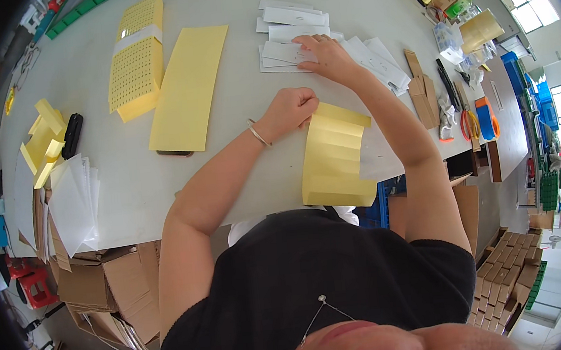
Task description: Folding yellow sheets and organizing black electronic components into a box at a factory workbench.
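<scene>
A creased yellow card sheet [335,149] lies at the table's near edge, bent into several folds. At its upper left corner, my left hand [291,112] is closed, with the sheet's corner at its fingers. Farther off, my right hand [330,57] rests over a group of white paper slips [295,15], thumb and fingers apart, its fingertips touching one slip. More white slips [377,61] are fanned out to the right of that hand. Part of a white sheet [380,155] shows between the creased card and my right forearm.
To the left lie a flat yellow sheet [190,89] over a dark object, a banded yellow stack [138,60], folded yellow pieces [44,140], a black case [72,135] and white sheets [75,201]. At right are cardboard strips [422,90], orange-handled scissors [470,124] and a tape roll [487,118].
</scene>
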